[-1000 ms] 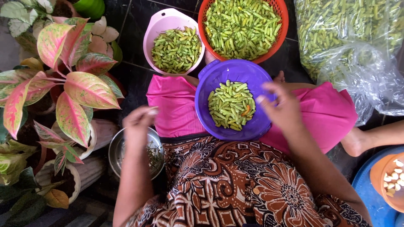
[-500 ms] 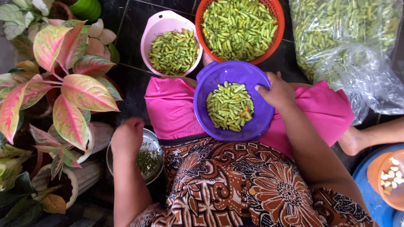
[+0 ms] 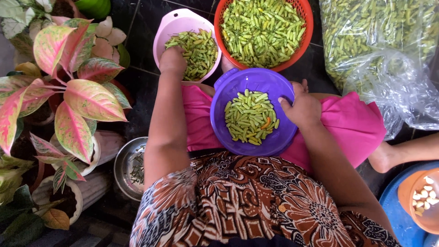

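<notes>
A purple bowl (image 3: 219, 120) rests on my lap over pink cloth, with a heap of green chilies (image 3: 249, 116) and one orange piece inside. My right hand (image 3: 302, 107) grips its right rim, thumb inside and fingers over the edge. My left hand (image 3: 173, 59) is stretched forward to a pink bowl (image 3: 183, 20) of green chilies on the floor. It lies knuckles up on the chilies at the bowl's near left side, and its fingers are hidden.
A red-orange basket (image 3: 305, 27) full of green chilies stands behind the purple bowl. A clear plastic bag (image 3: 379, 41) of chilies lies at the right. A metal bowl (image 3: 123, 167) with stems sits by my left hip. Potted plants (image 3: 87, 96) crowd the left. An orange bowl (image 3: 411, 201) sits at the lower right.
My left hand has left the metal bowl at my side and reached forward to the pink bowl. My right hand has stayed at the purple bowl's right rim.
</notes>
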